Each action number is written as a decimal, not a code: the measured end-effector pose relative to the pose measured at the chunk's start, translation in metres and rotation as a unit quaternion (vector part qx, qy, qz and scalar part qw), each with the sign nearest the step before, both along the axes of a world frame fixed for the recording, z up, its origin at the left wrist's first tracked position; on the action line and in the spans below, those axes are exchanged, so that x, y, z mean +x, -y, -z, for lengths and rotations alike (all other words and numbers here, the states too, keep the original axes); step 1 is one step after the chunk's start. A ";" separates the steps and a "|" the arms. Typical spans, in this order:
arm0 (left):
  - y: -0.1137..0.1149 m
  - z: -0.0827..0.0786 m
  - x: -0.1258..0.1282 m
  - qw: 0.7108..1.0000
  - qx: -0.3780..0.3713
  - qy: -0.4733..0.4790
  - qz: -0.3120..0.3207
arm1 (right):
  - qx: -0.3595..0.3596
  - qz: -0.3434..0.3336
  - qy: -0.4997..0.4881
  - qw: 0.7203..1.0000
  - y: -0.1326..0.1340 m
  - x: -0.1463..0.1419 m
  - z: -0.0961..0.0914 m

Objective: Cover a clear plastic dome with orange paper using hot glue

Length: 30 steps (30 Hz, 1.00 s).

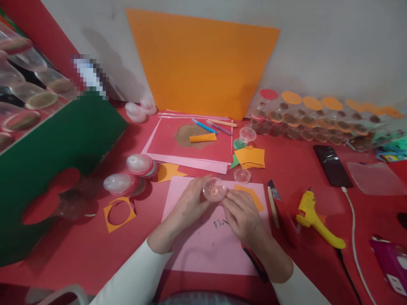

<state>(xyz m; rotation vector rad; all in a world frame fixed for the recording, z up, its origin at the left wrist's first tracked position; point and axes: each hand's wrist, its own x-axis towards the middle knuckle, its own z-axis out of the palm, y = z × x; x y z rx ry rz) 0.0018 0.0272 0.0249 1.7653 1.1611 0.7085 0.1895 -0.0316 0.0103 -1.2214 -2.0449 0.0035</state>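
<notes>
Both my hands meet over a pink paper sheet [210, 245] in front of me. My left hand [190, 201] and my right hand [241, 214] are closed together around a small clear plastic cup [214, 189], gripping it by its sides with its open mouth facing up toward me. An orange paper piece [254, 195] lies on the pink sheet just right of my right hand. Another clear cup [242, 175] sits on the table just beyond.
A yellow glue gun [313, 218] with its cord and a craft knife [272, 201] lie to the right, near a black phone [332, 164]. Rows of capped clear cups [318, 120] line the back right. An orange sheet [200, 63] leans on the wall. A green board [47, 169] stands left.
</notes>
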 end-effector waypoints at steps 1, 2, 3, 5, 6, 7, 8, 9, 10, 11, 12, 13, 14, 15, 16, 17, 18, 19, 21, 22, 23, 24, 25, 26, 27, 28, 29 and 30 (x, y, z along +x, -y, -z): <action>0.001 0.001 0.000 1.000 0.003 -0.004 -0.004 | -0.003 0.000 0.000 1.000 0.000 0.000 0.000; 0.002 0.003 0.001 1.000 0.007 -0.008 -0.009 | -0.003 -0.001 0.000 1.000 0.000 0.000 0.000; 0.003 0.004 0.001 1.000 0.011 -0.013 -0.014 | -0.005 -0.002 0.000 1.000 -0.001 0.000 0.000; 0.004 0.006 0.003 0.999 0.024 -0.020 -0.020 | -0.008 -0.006 0.004 1.000 -0.001 0.000 0.000; 0.004 0.007 0.004 0.999 0.030 -0.022 -0.019 | -0.008 -0.008 0.007 1.000 -0.001 0.000 0.000; 0.004 0.007 0.005 0.999 0.034 -0.024 -0.017 | -0.006 -0.010 0.010 1.000 -0.001 0.000 0.000; 0.003 0.006 0.006 0.999 0.037 -0.027 -0.013 | -0.007 -0.010 0.011 1.000 -0.001 -0.001 0.000; 0.003 0.005 0.007 0.999 0.037 -0.030 -0.009 | -0.009 -0.011 0.011 1.000 -0.001 -0.001 0.000; 0.002 0.004 0.007 0.999 0.036 -0.033 -0.005 | -0.010 -0.012 0.010 1.000 -0.001 -0.002 0.000; 0.002 0.003 0.008 0.999 0.035 -0.036 -0.003 | -0.010 -0.014 0.008 1.000 -0.002 -0.002 0.000; 0.001 0.002 0.008 0.999 0.035 -0.039 -0.001 | -0.009 -0.015 0.006 1.000 -0.002 -0.002 0.000; 0.001 0.001 0.008 0.998 0.036 -0.041 0.000 | -0.006 -0.016 0.005 1.000 -0.002 -0.002 -0.001; 0.001 0.001 0.008 0.998 0.037 -0.044 0.001 | -0.003 -0.017 0.005 1.000 -0.002 -0.002 -0.001; 0.001 0.002 0.008 0.998 0.039 -0.047 0.002 | -0.001 -0.018 0.005 1.000 -0.002 -0.002 -0.001; 0.001 0.002 0.008 0.998 0.041 -0.050 0.004 | 0.000 -0.019 0.005 1.000 -0.002 -0.002 -0.001; 0.001 0.003 0.008 0.998 0.043 -0.053 0.005 | -0.002 -0.021 0.005 1.000 -0.002 -0.001 -0.001; 0.001 0.003 0.008 0.997 0.046 -0.054 0.004 | -0.005 -0.022 0.005 1.000 -0.002 -0.001 0.000; 0.001 0.003 0.008 0.997 0.049 -0.054 0.002 | -0.008 -0.023 0.004 1.000 -0.001 0.000 0.000; 0.001 0.001 0.008 0.997 0.055 -0.047 -0.002 | -0.009 -0.023 -0.003 1.000 0.000 0.000 0.001; 0.000 -0.001 0.008 0.998 0.057 -0.041 -0.002 | -0.007 -0.022 -0.007 1.000 0.001 0.000 0.001; 0.000 -0.003 0.007 0.998 0.057 -0.033 0.000 | -0.002 -0.021 -0.012 1.000 0.001 0.000 0.001; 0.000 -0.005 0.007 0.998 0.054 -0.024 0.005 | 0.002 -0.020 -0.015 1.000 0.002 0.000 0.001; 0.000 -0.007 0.007 0.999 0.050 -0.016 0.012 | 0.005 -0.020 -0.016 1.000 0.002 0.000 0.001; 0.000 -0.008 0.007 0.999 0.047 -0.010 0.017 | 0.007 -0.019 -0.016 1.000 0.002 0.000 0.001; 0.000 -0.008 0.007 0.999 0.046 -0.005 0.019 | 0.009 -0.018 -0.014 1.000 0.002 0.000 0.001; 0.001 -0.007 0.006 0.999 0.047 -0.002 0.017 | 0.009 -0.017 -0.013 1.000 0.002 0.000 0.000; 0.001 -0.005 0.006 0.999 0.051 0.000 0.010 | 0.007 -0.015 -0.012 1.000 0.002 0.000 0.000; 0.002 -0.002 0.006 0.999 0.054 0.000 0.001 | 0.005 -0.014 -0.011 1.000 0.002 0.000 0.001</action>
